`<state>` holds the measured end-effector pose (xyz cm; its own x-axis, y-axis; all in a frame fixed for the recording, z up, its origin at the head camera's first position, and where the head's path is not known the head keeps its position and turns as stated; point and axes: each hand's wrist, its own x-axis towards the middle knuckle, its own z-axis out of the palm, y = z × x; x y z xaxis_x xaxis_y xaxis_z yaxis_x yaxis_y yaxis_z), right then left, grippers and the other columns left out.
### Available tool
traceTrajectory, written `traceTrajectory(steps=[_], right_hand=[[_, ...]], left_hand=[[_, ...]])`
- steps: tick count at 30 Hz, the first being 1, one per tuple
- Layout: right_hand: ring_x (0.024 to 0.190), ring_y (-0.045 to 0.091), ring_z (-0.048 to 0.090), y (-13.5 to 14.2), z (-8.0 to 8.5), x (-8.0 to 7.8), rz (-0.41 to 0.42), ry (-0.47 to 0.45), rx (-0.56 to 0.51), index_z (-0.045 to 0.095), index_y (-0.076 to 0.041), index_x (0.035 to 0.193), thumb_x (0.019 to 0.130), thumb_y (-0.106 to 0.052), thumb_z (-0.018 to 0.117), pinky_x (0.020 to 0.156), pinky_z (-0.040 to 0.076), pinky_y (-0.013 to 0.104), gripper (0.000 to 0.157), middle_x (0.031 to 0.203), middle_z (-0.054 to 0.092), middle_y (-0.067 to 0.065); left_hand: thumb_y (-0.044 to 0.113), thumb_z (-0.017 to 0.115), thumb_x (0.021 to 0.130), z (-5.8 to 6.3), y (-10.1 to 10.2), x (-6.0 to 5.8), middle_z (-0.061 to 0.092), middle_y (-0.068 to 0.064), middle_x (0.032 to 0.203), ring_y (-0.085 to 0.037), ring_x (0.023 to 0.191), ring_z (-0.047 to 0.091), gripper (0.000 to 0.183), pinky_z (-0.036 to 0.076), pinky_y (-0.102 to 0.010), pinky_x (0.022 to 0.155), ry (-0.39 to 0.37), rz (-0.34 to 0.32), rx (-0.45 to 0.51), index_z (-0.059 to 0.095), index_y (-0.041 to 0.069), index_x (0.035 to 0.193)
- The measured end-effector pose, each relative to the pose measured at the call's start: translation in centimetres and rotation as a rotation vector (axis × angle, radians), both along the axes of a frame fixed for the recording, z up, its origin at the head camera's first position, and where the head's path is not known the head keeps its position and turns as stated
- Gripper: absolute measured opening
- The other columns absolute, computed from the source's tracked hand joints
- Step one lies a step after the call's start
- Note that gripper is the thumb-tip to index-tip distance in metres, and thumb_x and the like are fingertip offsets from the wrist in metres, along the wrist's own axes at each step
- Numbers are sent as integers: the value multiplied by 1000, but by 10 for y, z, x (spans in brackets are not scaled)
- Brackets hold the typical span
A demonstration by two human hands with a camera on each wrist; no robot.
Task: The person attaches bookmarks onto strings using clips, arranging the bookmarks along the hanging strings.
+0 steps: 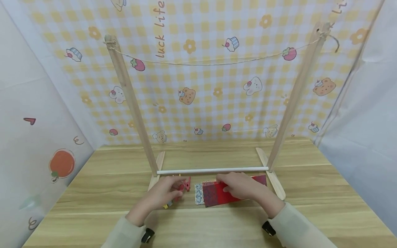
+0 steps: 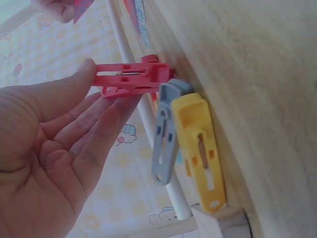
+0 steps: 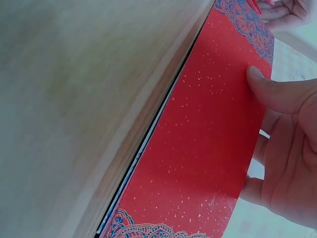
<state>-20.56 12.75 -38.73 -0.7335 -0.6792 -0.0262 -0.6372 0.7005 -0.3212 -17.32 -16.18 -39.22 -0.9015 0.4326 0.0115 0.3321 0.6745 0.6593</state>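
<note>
In the left wrist view, my left hand (image 2: 59, 134) pinches a red clothespin (image 2: 126, 77) between thumb and fingers. Beside it on the table lie a grey clothespin (image 2: 166, 131) and a yellow clothespin (image 2: 198, 148). My right hand (image 1: 240, 186) grips a flat red card (image 3: 198, 134) by its long edge, thumb on the near face and fingers behind. Blue and pink lace patterns decorate both ends of the card. Under it, a blue-and-white patterned piece (image 1: 199, 194) sticks out on the left.
A wooden frame straddles the work area, with a left post (image 1: 133, 100), a right post (image 1: 294, 100) and a white crossbar (image 1: 214, 170) low behind the hands. A sagging string (image 1: 198, 64) joins the post tops. Behind hangs a checked cloth (image 1: 214, 113).
</note>
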Motion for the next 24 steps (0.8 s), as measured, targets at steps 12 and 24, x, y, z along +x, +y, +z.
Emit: traceTrajectory(steps=[12, 24], right_hand=[[73, 4, 50, 3, 3, -1, 68, 0, -117, 60, -16, 99, 91, -6, 69, 69, 47, 22, 16, 83, 60, -10], [72, 4, 50, -7, 15, -2, 62, -41, -228, 60, -17, 101, 95, -8, 65, 68, 47, 21, 12, 82, 59, -11]], left_hand=[[-5, 69, 85, 11, -8, 11, 71, -17, 109, -30, 100, 69, 28, 59, -41, 85, -11, 101, 46, 67, -4, 113], [-1, 67, 89, 33, -16, 19, 70, -14, 113, -26, 102, 69, 42, 60, -32, 81, -18, 248, 156, 60, -2, 130]])
